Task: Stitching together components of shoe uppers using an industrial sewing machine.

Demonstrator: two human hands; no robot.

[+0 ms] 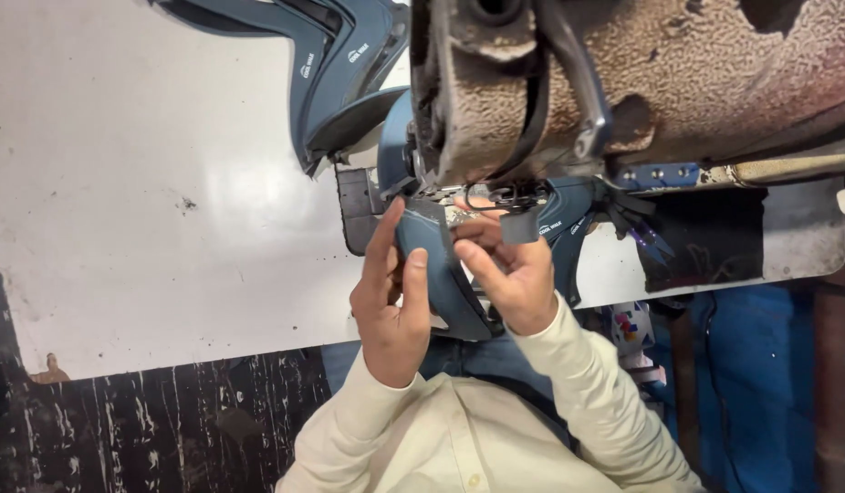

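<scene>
- I am looking down at my own two hands, working at an old, worn sewing machine (623,73) that fills the top right of the view.
- My left hand (392,306) holds a curved dark blue shoe piece (432,251); its grip is partly spread, with the forefinger stretched up along the left edge of the piece and the thumb pressed flat on its face.
- My right hand (509,274) is just beside the left, fingers curled; its grip is pressed against the right side of the same blue piece, close under the machine head. Whether the fingertips pinch the piece I cannot tell, because they are partly hidden.
- The blue shoe piece stands almost upright between my hands, its upper end under the needle area of the machine, its lower curved end hanging over the table edge toward my lap.
- A small dark grey tab (520,226) sits just above my right hand, near the needle.
- More blue cut pieces (336,64) lie stacked on the table at the top, left of the machine, well apart from my hands.
- The white table (149,201) is scuffed and speckled with dark marks.
- My cream long sleeves (578,383) show at the bottom of the view.
</scene>
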